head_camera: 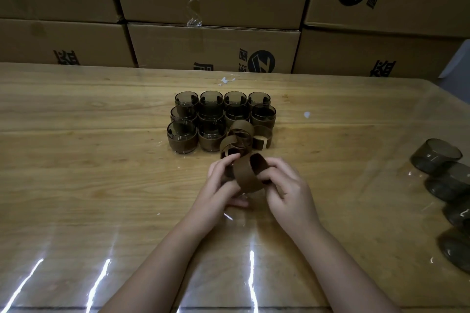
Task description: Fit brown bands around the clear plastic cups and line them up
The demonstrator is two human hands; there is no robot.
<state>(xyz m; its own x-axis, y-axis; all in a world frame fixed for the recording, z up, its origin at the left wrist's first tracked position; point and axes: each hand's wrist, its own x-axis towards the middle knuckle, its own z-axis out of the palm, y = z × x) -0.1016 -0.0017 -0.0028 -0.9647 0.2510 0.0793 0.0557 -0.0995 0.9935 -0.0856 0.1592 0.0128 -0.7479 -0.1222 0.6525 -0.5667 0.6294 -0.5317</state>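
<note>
Both my hands hold one brown band (248, 180) just above the table's middle. My left hand (221, 185) pinches its left side, and my right hand (287, 185) grips its right end, fingers curled round it. Whether a cup sits inside the band is hidden by my fingers. Behind it lie three loose brown bands (239, 137), one standing open at the right. Several banded cups (183, 140) stand in rows beyond them. Several bare clear cups (435, 156) lie nested in a stack at the right edge.
The wooden table (89, 173) has a glossy clear cover with glare streaks near the front edge. Stacked cardboard boxes (213, 46) form a wall along the table's far edge. A small white scrap (307, 114) lies right of the cup rows.
</note>
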